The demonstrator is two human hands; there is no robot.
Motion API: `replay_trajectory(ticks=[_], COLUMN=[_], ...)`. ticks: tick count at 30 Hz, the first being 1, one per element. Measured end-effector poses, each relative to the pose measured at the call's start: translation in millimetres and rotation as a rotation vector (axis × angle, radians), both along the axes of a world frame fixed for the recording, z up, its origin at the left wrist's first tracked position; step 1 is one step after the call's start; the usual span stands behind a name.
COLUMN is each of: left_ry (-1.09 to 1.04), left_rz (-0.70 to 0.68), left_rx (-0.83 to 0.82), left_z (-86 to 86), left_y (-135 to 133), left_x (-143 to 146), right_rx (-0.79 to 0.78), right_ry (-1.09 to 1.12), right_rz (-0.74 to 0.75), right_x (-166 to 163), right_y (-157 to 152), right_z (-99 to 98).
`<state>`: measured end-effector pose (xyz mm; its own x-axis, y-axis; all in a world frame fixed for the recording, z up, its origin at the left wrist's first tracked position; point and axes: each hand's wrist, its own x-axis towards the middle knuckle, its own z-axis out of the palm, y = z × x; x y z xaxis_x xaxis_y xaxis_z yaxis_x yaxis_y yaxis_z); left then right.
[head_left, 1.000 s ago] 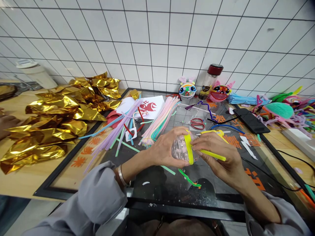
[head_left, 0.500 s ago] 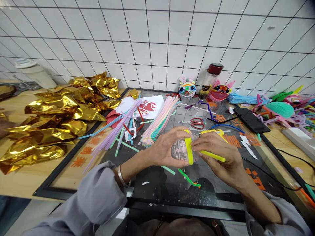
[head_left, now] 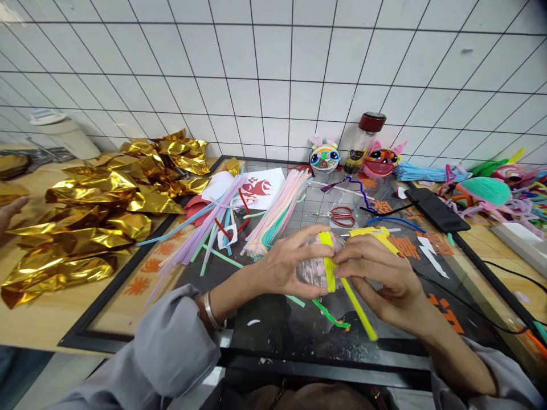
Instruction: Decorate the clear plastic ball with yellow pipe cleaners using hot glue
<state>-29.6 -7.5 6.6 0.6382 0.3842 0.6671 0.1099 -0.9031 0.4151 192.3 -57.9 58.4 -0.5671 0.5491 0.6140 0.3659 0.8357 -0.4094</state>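
Note:
Wrapped around the left side of a clear, pinkish ball (head_left: 308, 270) is my left hand (head_left: 280, 263), its thumb underneath. A yellow pipe cleaner (head_left: 328, 263) runs as a band over the ball, and its loose end (head_left: 359, 313) hangs down to the right. The fingers of my right hand (head_left: 380, 273) pinch at the band's edge on the ball's right side. Just behind that hand lies a yellow hot glue gun (head_left: 371, 232). A bent green pipe cleaner (head_left: 331, 315) rests on the mat below the ball.
Scissors (head_left: 337, 216), bundled pastel pipe cleaners (head_left: 280, 208) and a phone (head_left: 436, 209) lie beyond my hands. Two decorated heads (head_left: 325, 156) and a glass bottle (head_left: 363, 142) stand by the wall. Gold foil (head_left: 98, 199) covers the left, near another person's hand (head_left: 12, 213).
The loose end of the yellow pipe cleaner has swung from pointing right to hanging downward. My right fingers have shifted slightly on the ball. The other person's hand shows more at left.

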Motion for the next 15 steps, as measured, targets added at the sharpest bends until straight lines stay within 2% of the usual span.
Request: replay_trajectory(ticks=[3,8,15], left_ry=[0.026,0.096,0.158], left_rz=[0.034,0.053,0.105], left_rx=[0.091,0.269,0.434], left_z=[-0.2,1.2,2.9], left_y=[-0.8,-2.8,-15.3], left_x=[-0.8,-1.3,1.1], right_rx=[-0.019,-0.086,-0.228], right_ry=[0.051,0.295,0.379], right_rz=[-0.052,-0.357,-0.370], right_x=[4.3,9.9,4.8], right_y=[0.9,7.6,9.8], right_z=[-1.8,-10.5,-20.8])
